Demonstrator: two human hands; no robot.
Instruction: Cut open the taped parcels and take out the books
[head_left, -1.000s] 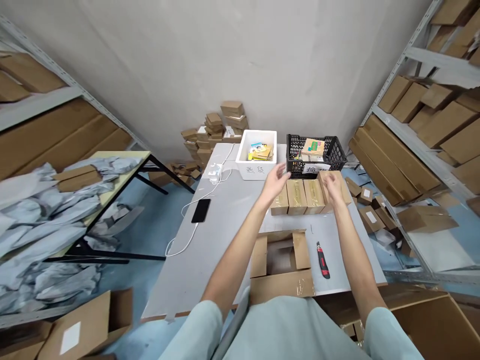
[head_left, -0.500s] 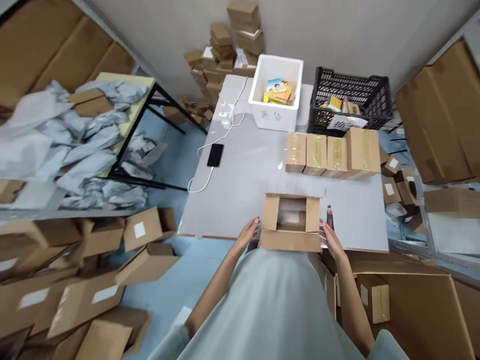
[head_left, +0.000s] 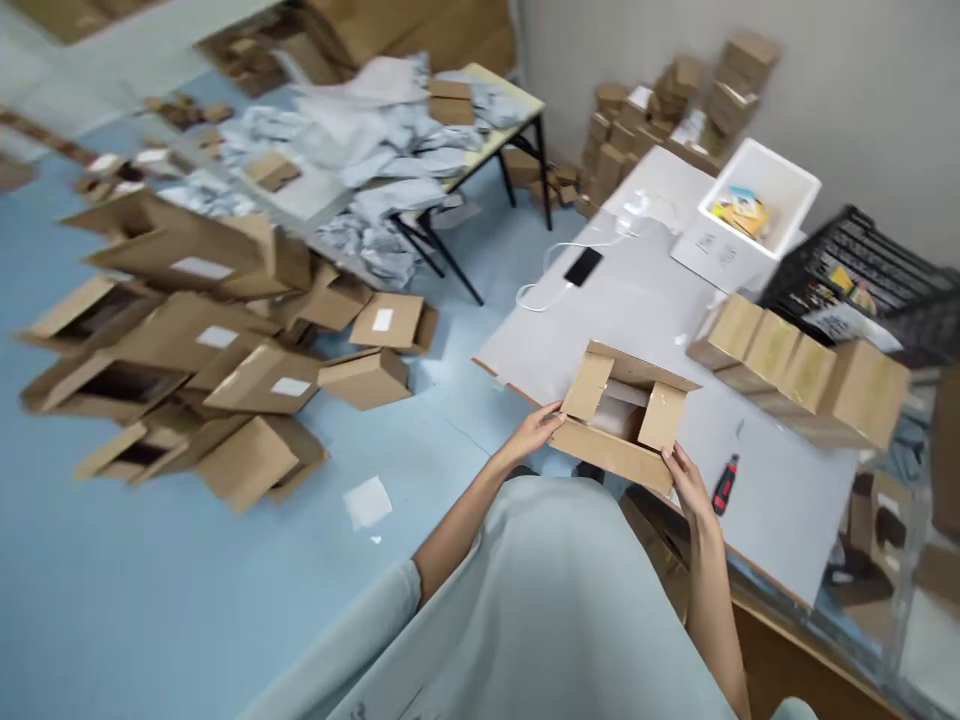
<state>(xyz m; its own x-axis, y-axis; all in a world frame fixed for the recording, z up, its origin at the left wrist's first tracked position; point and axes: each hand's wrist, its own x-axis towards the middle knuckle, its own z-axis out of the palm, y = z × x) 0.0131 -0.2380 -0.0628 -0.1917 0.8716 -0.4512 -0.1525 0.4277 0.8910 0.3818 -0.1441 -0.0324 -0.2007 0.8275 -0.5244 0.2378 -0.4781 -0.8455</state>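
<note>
An open cardboard box [head_left: 611, 452] with its flaps spread is held at the table's front edge, in front of my body. My left hand [head_left: 534, 432] grips its left corner, and my right hand [head_left: 686, 480] grips the right corner. Between the flaps the inside of the box shows. Just right of my right hand, a red and black utility knife [head_left: 725, 485] lies on the grey table [head_left: 780, 500].
Four taped boxes [head_left: 802, 370] stand in a row at the right, by a black crate [head_left: 862, 270] and a white foam box [head_left: 750, 210]. A phone [head_left: 583, 266] with a cable lies farther left. Many open cartons [head_left: 247, 370] cover the floor at left.
The view has swung left, bringing more floor and cartons into sight. My hands have closed on the box's sides, and the box is now turned and tilted.
</note>
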